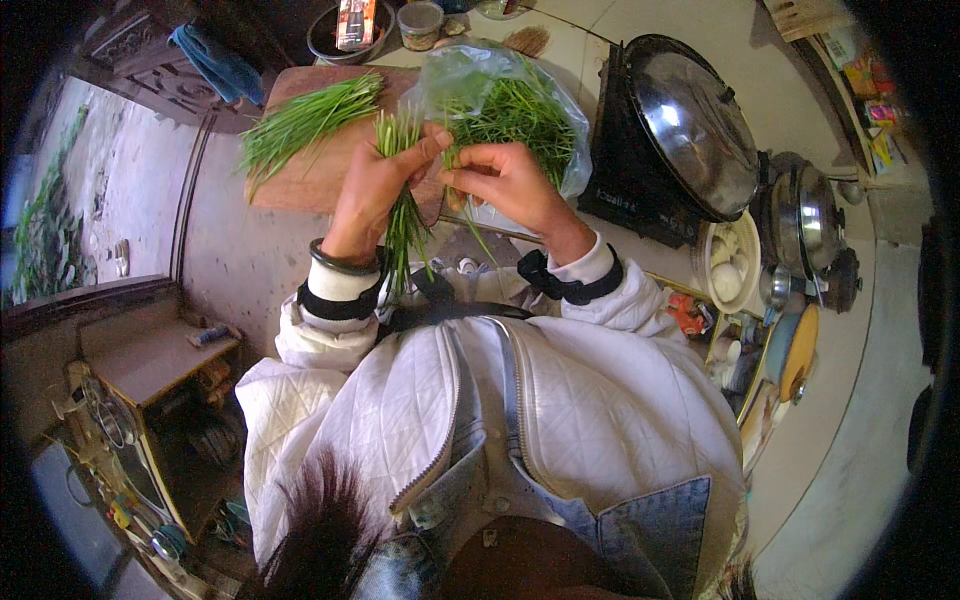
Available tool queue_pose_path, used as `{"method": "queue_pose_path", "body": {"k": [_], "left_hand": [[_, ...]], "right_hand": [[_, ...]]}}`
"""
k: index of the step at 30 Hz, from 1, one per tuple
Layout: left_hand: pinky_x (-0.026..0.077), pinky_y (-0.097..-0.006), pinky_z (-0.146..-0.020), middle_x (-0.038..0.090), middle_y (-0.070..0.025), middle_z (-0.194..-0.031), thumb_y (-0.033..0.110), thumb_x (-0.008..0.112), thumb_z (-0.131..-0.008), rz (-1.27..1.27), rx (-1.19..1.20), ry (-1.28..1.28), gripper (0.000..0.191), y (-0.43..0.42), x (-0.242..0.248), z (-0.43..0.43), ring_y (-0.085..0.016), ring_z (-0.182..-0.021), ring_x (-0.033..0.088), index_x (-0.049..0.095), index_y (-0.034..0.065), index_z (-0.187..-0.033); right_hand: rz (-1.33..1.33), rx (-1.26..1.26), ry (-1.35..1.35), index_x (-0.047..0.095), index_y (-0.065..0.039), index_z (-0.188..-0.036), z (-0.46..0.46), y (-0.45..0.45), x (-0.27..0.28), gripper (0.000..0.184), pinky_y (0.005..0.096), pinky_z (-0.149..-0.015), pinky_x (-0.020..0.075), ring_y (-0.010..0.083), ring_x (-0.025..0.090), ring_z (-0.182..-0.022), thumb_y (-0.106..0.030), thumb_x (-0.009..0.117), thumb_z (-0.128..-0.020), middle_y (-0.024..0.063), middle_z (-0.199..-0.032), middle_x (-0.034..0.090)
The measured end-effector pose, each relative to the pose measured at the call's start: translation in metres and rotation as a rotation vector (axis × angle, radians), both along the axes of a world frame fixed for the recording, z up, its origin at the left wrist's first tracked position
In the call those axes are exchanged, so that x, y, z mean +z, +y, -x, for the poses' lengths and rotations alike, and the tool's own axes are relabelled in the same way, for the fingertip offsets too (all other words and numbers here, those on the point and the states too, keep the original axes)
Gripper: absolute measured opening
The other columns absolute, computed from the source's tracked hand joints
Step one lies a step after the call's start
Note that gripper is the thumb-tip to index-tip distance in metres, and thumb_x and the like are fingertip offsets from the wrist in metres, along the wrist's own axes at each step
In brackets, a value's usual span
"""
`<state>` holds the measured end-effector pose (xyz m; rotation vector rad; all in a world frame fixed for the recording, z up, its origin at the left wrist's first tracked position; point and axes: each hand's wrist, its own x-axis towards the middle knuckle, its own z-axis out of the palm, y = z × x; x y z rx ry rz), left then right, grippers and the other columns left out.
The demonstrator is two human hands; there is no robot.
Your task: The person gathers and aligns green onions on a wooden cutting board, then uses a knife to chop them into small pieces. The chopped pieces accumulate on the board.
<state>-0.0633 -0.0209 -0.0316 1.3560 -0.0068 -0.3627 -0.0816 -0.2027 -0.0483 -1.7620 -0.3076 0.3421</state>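
Note:
My left hand (pixel 386 176) is closed around a bunch of thin green stalks (pixel 407 225), which look like garlic chives. Their pale ends point up and the leaves hang down past my wrist. To its right, my right hand (pixel 502 176) pinches a few thin green blades (pixel 474 229) between thumb and fingers, close to my left thumb. A second pile of chives (pixel 315 124) lies on the wooden cutting board (pixel 300 176). Behind my right hand sits an opened clear plastic bag (pixel 577 127) filled with more greens (pixel 517 112).
Right of the bag is a black cooker (pixel 630 187) bearing a lidded pan (pixel 690 127). A basket of eggs (pixel 727 262) and a lidded pot (pixel 810 217) stand beyond. At the back, a phone (pixel 356 22) leans in a dark bowl (pixel 319 49) beside a plastic tub (pixel 420 26).

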Motion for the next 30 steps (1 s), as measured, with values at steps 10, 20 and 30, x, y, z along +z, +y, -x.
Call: {"method": "queue_pose_path", "body": {"k": [10, 20, 30], "left_hand": [[0.031, -0.0213, -0.051, 0.055, 0.0049, -0.069, 0.013, 0.071, -0.086, 0.068, 0.179, -0.015, 0.012, 0.022, -0.014, -0.012, -0.005, -0.057, 0.045, 0.066, 0.0041, -0.092], [0.031, -0.0211, -0.050, 0.053, 0.0031, -0.069, 0.009, 0.070, -0.085, 0.127, 0.283, 0.016, 0.010, 0.036, -0.017, -0.022, -0.006, -0.055, 0.044, 0.066, 0.0021, -0.091], [0.032, -0.0211, -0.050, 0.054, 0.0029, -0.069, 0.007, 0.071, -0.085, 0.144, 0.358, 0.023, 0.010, 0.036, -0.019, -0.028, -0.006, -0.056, 0.044, 0.065, 0.0023, -0.091]], "right_hand": [[0.012, 0.160, 0.160, 0.068, 0.001, -0.089, 0.003, -0.004, -0.003, 0.020, 0.0230, -0.060, 0.0479, 0.0089, 0.064, -0.067, -0.016, 0.058, -0.095, 0.0043, -0.078, 0.070], [-0.167, 0.178, 0.331, 0.061, 0.007, -0.114, 0.012, -0.017, -0.003, 0.027, 0.0235, -0.063, 0.0477, 0.0143, 0.067, -0.074, -0.011, 0.051, -0.096, 0.0112, -0.085, 0.071], [-0.168, 0.105, 0.395, 0.061, 0.007, -0.115, 0.010, -0.021, 0.000, 0.028, 0.0229, -0.058, 0.0474, 0.0159, 0.068, -0.066, -0.007, 0.049, -0.093, 0.0141, -0.084, 0.070]]}}
